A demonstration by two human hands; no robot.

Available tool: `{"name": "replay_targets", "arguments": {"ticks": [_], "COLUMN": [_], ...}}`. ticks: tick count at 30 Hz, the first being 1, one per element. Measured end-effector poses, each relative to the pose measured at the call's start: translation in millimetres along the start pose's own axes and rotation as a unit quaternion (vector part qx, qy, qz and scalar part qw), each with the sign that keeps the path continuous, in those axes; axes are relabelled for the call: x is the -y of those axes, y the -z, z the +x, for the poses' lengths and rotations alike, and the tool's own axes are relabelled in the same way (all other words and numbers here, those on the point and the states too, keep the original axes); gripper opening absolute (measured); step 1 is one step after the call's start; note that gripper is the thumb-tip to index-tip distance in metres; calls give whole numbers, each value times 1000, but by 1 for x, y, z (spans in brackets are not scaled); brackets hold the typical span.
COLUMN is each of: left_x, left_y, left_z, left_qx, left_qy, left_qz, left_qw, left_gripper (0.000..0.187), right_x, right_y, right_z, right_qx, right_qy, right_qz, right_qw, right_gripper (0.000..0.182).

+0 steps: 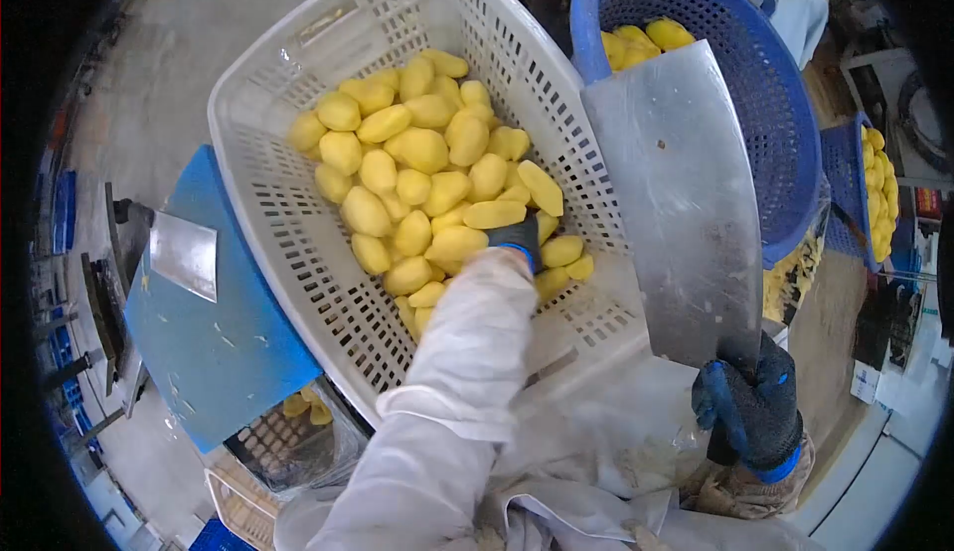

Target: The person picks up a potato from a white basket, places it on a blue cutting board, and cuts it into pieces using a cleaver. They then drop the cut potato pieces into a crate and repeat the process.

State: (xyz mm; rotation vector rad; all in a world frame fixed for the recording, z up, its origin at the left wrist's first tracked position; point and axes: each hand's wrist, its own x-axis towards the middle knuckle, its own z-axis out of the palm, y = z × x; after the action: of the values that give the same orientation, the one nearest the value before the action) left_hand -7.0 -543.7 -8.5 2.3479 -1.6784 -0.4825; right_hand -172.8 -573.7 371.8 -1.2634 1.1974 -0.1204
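A pale grey floor [229, 14] spreads at left; white panelling [874, 481] stands lower right.

"Can you read any lettering from where you're standing?"
"Not a word of it. There's a red label [929, 202] away at the far right, but whatever is printed there is too small for me."
"And that white tag [865, 383] lower down on the same side?"
"I can see faint dark marks on it, nothing more. Whether they're letters or numbers, I honestly can't tell from here."
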Motion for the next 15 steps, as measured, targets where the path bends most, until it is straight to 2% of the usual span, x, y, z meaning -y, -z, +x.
{"name": "replay_targets", "arguments": {"ticks": [4, 5, 7, 8, 10, 12, 14, 15], "left_x": [33, 8, 3, -1, -10, 3, 32, 56], "left_y": [17, 100, 91, 112, 180, 231, 273, 278], "left_z": [-3, -16, -44, -60, -98, -143, -195, -218], "left_qx": [213, 306, 222, 214, 115, -40, -171, -254], "left_qy": [-22, 35, 18, 23, 104, 108, 175, 200], "left_qz": [-185, -398, -655, -648, -766, -730, -594, -514], "left_qw": [959, 864, 722, 731, 624, 674, 767, 795], "left_gripper": [57, 62, 59, 59, 56, 53, 48, 47], "right_x": [3, 9, 13, 12, 10, 8, 1, 1], "right_y": [1, 0, -2, -5, -11, -14, -24, -33], "right_z": [-2, 1, -2, -3, -9, -11, -12, -15], "right_qx": [23, 33, 48, 35, 52, 52, 96, 105], "right_qy": [22, 20, 27, 21, 27, 32, 49, 62], "right_qz": [19, -22, -55, -43, -27, -34, -50, -58], "right_qw": [999, 999, 997, 998, 998, 998, 993, 991], "right_gripper": [18, 19, 19, 18, 16, 15, 16, 16]}}
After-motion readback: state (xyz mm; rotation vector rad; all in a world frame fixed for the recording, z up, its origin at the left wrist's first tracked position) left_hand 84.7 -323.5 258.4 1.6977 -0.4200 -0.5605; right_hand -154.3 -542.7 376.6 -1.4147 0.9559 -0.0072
